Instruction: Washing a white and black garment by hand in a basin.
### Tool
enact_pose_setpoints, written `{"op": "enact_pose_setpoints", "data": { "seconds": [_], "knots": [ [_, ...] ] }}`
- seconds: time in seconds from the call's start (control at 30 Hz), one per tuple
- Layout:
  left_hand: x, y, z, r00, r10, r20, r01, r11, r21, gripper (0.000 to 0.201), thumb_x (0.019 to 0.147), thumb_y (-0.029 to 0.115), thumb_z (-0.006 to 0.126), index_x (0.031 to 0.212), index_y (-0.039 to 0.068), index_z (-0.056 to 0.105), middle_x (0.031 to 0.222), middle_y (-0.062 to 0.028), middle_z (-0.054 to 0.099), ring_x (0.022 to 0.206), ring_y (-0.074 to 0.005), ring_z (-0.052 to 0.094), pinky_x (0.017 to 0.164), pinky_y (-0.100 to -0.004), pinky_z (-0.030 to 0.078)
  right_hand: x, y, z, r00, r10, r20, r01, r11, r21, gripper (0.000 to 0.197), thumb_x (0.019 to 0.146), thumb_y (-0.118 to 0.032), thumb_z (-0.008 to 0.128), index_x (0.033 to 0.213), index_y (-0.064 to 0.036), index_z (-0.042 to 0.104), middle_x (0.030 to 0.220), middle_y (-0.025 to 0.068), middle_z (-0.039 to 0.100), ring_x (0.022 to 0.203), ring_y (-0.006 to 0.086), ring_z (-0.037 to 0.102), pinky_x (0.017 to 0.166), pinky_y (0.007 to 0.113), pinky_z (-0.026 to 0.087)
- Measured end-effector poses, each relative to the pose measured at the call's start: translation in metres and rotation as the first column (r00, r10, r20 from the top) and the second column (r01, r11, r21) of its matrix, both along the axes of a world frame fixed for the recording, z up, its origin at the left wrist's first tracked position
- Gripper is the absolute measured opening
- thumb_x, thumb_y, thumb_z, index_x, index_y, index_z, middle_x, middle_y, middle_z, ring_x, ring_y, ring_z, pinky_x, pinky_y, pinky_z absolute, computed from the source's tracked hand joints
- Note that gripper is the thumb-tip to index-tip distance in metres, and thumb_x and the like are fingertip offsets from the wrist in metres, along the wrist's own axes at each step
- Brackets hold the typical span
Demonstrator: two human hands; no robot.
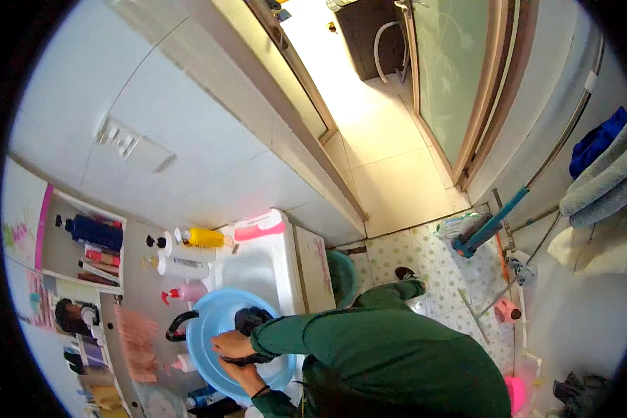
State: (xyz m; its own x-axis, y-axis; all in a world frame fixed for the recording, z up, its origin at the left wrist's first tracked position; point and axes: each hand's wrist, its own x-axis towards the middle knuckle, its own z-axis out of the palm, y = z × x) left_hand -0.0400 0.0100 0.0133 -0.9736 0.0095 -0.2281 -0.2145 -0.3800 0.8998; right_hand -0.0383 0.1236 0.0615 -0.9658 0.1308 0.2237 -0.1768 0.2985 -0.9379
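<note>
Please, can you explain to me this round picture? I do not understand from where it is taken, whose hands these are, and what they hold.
A small wide-angle camera worn on a person's head looks down, so straight walls bend and the corners go black. The green sleeves belong to that person. Both hands are over a light blue basin standing in a white sink. The left hand and the right hand grip a dark wet cloth. Beside the sink stand a yellow bottle, white bottles and a pink spray bottle.
</note>
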Motion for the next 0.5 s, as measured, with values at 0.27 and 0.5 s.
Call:
{"op": "enact_pose_setpoints", "data": {
  "seconds": [0.27, 0.5],
  "knots": [
    [-0.003, 0.053, 0.031, 0.998, 0.025, -0.055, -0.031, 0.994, -0.106, 0.028, 0.09, 0.031, 0.039, 0.099, 0.007, 0.049, 0.101, -0.0064, 0.052, 0.088, -0.0171, 0.049, 0.073, -0.0301, 0.042, 0.006, 0.01, 0.013, 0.963, 0.259, -0.082, -0.266, 0.96, -0.093, 0.04, 0.078, -0.032, 0.054, 0.104, -0.0042, 0.042, 0.086, 0.019, 0.055, 0.078, 0.0355, 0.054, 0.067, 0.042, 0.043],
    [-0.008, 0.113, 0.032, 1.0, 0.006, -0.028, -0.011, 0.985, -0.171, 0.028, 0.09, 0.031, 0.039, 0.099, 0.007, 0.049, 0.1, -0.0064, 0.052, 0.088, -0.0172, 0.049, 0.073, -0.0303, 0.042, -0.031, 0.092, -0.005, 0.975, 0.179, -0.131, -0.205, 0.952, -0.229, 0.048, 0.075, -0.032, 0.058, 0.109, -0.0044, 0.04, 0.094, 0.0201, 0.053, 0.087, 0.0352, 0.052, 0.074, 0.041, 0.042]
  ]
}}
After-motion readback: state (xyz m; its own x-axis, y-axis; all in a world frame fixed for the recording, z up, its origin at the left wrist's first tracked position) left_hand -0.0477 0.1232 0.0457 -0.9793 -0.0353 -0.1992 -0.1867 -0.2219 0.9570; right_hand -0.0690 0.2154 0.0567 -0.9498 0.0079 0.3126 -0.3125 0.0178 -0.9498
